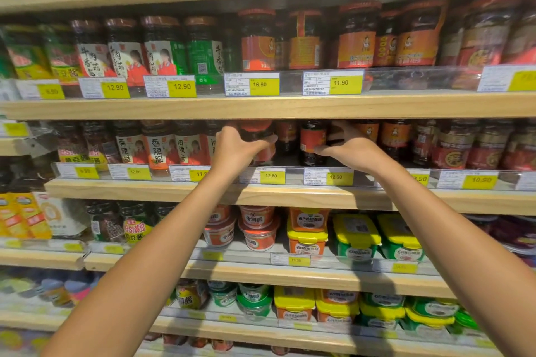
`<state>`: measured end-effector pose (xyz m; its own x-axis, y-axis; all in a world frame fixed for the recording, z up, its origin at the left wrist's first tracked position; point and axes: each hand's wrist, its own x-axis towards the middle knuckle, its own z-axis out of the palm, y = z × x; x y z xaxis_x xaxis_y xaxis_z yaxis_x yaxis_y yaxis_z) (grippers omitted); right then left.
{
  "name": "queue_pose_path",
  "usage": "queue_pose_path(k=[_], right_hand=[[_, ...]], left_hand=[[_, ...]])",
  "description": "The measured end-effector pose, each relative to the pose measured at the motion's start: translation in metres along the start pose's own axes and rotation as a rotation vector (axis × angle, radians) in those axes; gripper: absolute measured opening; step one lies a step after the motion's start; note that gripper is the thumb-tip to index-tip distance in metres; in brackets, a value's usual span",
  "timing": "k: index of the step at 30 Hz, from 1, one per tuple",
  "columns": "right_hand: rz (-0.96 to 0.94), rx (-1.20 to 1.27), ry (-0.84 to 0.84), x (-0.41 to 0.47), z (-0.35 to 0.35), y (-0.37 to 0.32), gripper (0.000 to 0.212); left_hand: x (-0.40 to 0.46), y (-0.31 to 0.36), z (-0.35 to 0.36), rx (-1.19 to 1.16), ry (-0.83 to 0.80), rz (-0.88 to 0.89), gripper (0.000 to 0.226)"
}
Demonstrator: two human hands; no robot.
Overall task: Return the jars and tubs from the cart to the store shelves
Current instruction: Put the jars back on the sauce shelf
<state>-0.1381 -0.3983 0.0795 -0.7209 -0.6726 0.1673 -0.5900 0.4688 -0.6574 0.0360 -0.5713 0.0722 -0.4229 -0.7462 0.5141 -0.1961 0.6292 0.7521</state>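
1. My left hand (232,151) is clamped on a red-lidded jar (256,136): thumb across its front, fingers curled round its side. The jar is inside the bay of the middle shelf (203,193), above the 12.80 tag (271,176).
2. I cannot tell whether its base is down on the shelf yet; my hand covers the lower part.
3. My right hand (352,151) reaches into the same bay, just right of the jar. Its fingers curl toward the back of the row, the thumb touching or nearly touching a dark red-labelled jar (311,142). Whether it grips that one or only steadies it is hidden, so I cannot tell.
4. Progress, as a judgement: this jar is at its slot, placing nearly done, release still to come.
5. The cart is out of view, so the number of jars and tubs left is unknown.
6. Tubs (258,229) sit on the shelf below my hands; none is in hand.
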Motion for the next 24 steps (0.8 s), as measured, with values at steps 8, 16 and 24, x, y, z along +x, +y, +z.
queue_pose_path(k=[8,16,24], right_hand=[[0.0,0.084,0.075,-0.007,0.002,0.004,0.054],[-0.169,0.072,0.074,-0.018,-0.004,0.017,0.08],[-0.266,0.001,0.163,-0.044,-0.012,0.034,0.078]], left_hand=[[0.003,0.016,0.014,0.21,-0.108,-0.068,0.073],[-0.005,0.013,0.021,0.392,-0.156,-0.098,0.056],[-0.049,-0.006,-0.015,0.407,-0.134,0.207,0.075]])
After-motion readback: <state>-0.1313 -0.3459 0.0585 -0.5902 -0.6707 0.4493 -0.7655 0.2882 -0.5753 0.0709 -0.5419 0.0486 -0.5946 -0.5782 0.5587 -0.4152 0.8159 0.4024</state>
